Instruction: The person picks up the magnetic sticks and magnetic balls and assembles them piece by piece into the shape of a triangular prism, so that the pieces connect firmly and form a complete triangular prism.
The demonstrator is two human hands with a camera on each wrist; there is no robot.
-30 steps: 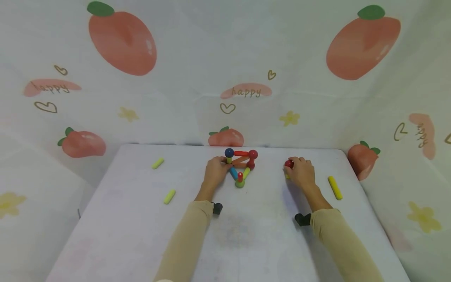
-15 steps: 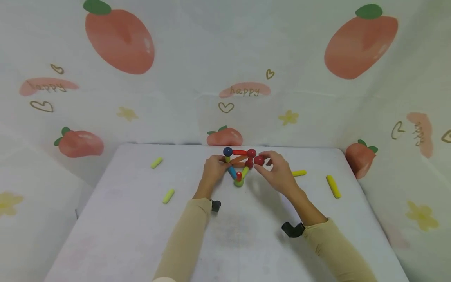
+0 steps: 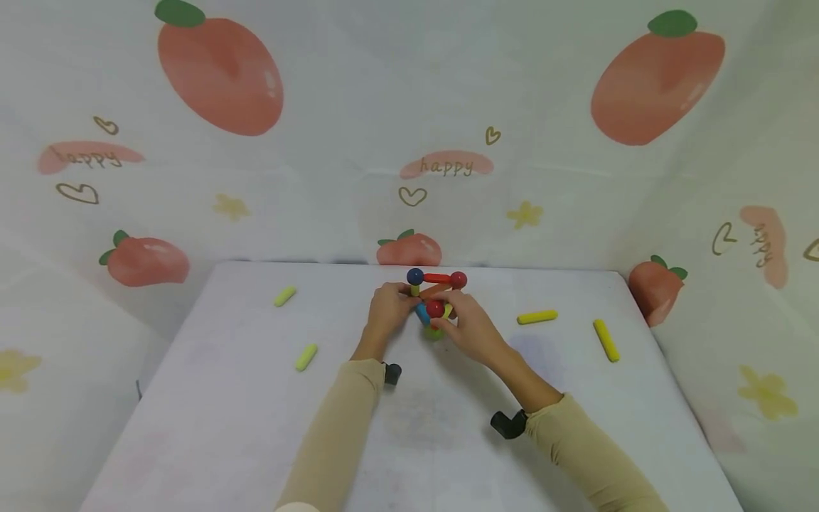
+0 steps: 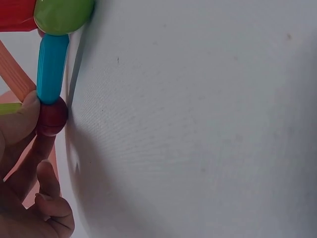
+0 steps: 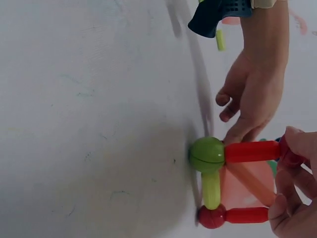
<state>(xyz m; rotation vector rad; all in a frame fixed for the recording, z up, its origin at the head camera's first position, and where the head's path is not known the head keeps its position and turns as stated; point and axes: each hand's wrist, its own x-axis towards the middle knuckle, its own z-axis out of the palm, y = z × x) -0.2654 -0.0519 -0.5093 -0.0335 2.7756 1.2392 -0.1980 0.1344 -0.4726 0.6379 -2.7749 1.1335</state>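
Observation:
A small frame of coloured toy rods and balls stands at the back middle, with a navy ball (image 3: 415, 276) on its far left top corner. My left hand (image 3: 389, 313) holds the frame's left side; in the left wrist view its thumb and finger pinch a dark red ball (image 4: 52, 116) at the end of a blue rod (image 4: 52, 69). My right hand (image 3: 473, 331) pinches a red ball (image 3: 435, 308) at the top end of an upright red rod (image 5: 252, 151). That rod rises from a green ball (image 5: 207, 154) at the near corner. My right fingers partly hide the frame.
Two yellow rods (image 3: 537, 317) lie on the right of the white table (image 3: 409, 441). Two yellow-green rods (image 3: 306, 357) lie on the left. A patterned cloth (image 3: 320, 206) hangs behind the table's back edge.
My right hand has carried the red ball leftwards, off a yellow rod on the right, to the upright red rod. The yellow rod stays behind on the table. My left hand has kept its place.

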